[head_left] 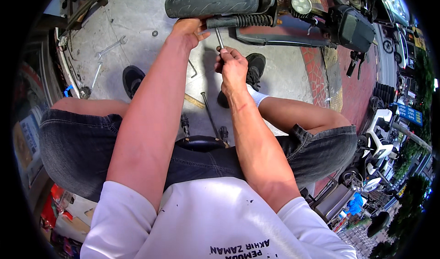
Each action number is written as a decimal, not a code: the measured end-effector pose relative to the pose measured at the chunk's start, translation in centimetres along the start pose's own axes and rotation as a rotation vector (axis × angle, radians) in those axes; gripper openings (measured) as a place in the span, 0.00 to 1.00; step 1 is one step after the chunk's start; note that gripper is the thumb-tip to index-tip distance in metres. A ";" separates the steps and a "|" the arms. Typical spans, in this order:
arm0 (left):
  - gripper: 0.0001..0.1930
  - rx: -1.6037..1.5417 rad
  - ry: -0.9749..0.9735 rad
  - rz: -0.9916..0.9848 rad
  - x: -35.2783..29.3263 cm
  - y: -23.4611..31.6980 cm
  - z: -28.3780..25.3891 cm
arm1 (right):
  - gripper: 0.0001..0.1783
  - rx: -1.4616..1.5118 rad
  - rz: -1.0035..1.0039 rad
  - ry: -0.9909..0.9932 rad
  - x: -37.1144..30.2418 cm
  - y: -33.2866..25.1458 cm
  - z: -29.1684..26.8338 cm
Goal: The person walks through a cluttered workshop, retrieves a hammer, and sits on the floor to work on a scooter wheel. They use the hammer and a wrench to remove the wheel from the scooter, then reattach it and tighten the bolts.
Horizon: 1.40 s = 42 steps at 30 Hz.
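Observation:
At the top of the head view, a motorcycle's front wheel (213,1) lies above a dark fork leg (217,21) with a ribbed rubber boot (252,21). My left hand (189,30) is closed around the fork's lower end, beside the tyre; some of its fingers are hidden there. A slim silver metal rod (219,38) is gripped in my right hand (233,65), below the fork. Its upper tip meets the fork's underside, and the fist covers its lower part, so its exact kind does not show.
Left on the concrete lie wrenches (110,47) and a small dark ring (155,33). A bent hex key (192,70), a wooden stick (194,100) and a long dark rod (210,114) lie between my legs. Handlebars (352,64) jut out at right; parked motorcycles (379,133) stand beyond.

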<state>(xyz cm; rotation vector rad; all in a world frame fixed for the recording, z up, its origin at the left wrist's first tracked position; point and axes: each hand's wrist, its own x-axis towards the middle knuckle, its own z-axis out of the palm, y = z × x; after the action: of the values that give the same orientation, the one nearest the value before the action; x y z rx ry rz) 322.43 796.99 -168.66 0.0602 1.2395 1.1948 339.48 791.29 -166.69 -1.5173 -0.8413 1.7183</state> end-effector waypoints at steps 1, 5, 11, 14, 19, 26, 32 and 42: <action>0.13 -0.006 -0.001 -0.012 -0.1 0.1 0.0 | 0.12 0.052 0.014 0.006 -0.3 0.1 0.2; 0.13 -0.033 0.001 -0.025 -0.1 0.3 0.1 | 0.12 0.100 -0.009 -0.037 -0.4 0.5 0.4; 0.14 -0.110 -0.007 -0.053 0.5 0.1 -0.5 | 0.11 0.160 0.005 -0.035 -0.5 1.5 0.9; 0.13 -0.104 0.007 -0.062 0.3 0.2 -0.3 | 0.12 0.182 0.072 -0.026 -0.1 1.8 0.8; 0.13 -0.091 0.029 -0.058 0.0 0.3 0.1 | 0.13 0.152 0.053 -0.061 0.1 2.5 1.3; 0.12 -0.118 0.038 -0.050 -0.6 0.5 0.3 | 0.14 0.187 0.035 -0.003 -0.7 1.9 1.3; 0.13 -0.127 0.014 -0.015 -0.5 0.4 0.4 | 0.14 0.044 0.011 0.008 0.5 1.9 0.9; 0.12 -0.185 0.009 0.012 0.1 0.2 0.3 | 0.12 -0.083 -0.098 0.021 1.1 2.5 0.9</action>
<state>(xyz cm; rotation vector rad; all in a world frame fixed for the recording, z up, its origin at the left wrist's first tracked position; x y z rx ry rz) 322.54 797.36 -168.49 -0.0751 1.1324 1.3167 338.27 790.77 -169.20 -1.5196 -0.9702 1.6122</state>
